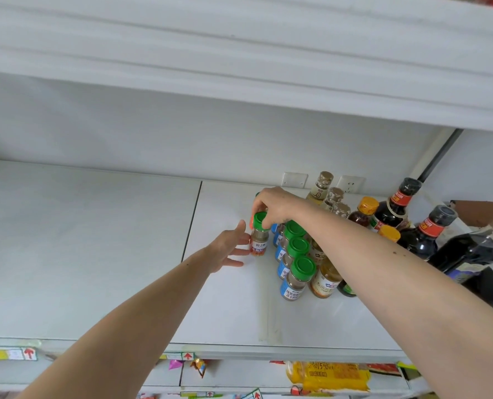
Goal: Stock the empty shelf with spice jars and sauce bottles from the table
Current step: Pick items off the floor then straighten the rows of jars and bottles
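Observation:
My right hand (274, 207) grips the green cap of a spice jar (259, 240) with a red-and-white label, which stands on the white shelf (95, 254). My left hand (229, 247) lies beside that jar with straight fingers touching its left side. To the right, several green-capped spice jars (297, 276) with blue labels stand in a row running front to back. Behind and right of them stand amber sauce bottles (326, 280), pale bottles with brown caps (321, 185) and dark soy sauce bottles (421, 234).
The shelf's left half is bare. A white shelf board (239, 67) hangs low overhead. The front edge carries price tags (27, 353). Yellow packets (331, 375) lie on the shelf below. A dark wrapped bottle (475, 254) leans at the far right.

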A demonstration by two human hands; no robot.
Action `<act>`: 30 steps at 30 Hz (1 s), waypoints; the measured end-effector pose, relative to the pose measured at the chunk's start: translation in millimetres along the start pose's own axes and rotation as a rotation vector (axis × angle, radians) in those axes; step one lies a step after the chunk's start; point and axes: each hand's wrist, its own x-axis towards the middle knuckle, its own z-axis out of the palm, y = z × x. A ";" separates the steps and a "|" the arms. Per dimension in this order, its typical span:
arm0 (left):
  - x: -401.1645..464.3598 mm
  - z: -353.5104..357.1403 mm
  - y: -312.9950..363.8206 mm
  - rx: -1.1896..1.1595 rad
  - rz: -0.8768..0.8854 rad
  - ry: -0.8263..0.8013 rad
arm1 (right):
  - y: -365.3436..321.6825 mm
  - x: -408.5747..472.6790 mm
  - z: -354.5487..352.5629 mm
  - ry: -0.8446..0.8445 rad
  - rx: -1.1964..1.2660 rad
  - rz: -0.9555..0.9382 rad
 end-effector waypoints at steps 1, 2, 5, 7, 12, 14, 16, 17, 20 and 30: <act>0.5 -0.2 -0.4 -0.004 0.001 0.004 | 0.5 -0.2 -0.3 -0.004 -0.004 -0.003; 0.8 -0.7 -1.2 -0.009 0.001 0.006 | 0.8 -0.5 -0.3 -0.008 -0.004 -0.008; 1.3 -1.0 -4.5 -0.053 -0.005 -0.002 | 0.0 -2.7 0.4 -0.017 -0.015 -0.008; 1.7 0.7 -5.7 -0.104 -0.014 -0.015 | -1.6 -4.5 1.1 -0.002 -0.051 0.006; 2.3 6.9 -4.3 -0.175 0.003 -0.037 | -4.9 -2.4 0.9 0.050 -0.068 0.032; 2.5 10.2 -2.3 -0.184 0.018 -0.017 | -5.1 -0.6 0.8 0.056 -0.064 0.030; 2.9 12.9 0.0 -0.194 0.024 0.011 | -5.2 1.4 0.9 0.063 -0.064 0.027; 3.4 13.6 0.8 -0.203 0.025 0.020 | -5.3 2.0 0.8 0.067 -0.064 0.023; 4.8 16.0 2.5 -0.220 0.034 0.024 | -3.4 4.7 0.3 0.083 -0.050 0.012; 5.3 20.8 7.1 -0.253 0.038 0.039 | -1.3 9.4 2.5 0.101 -0.031 0.015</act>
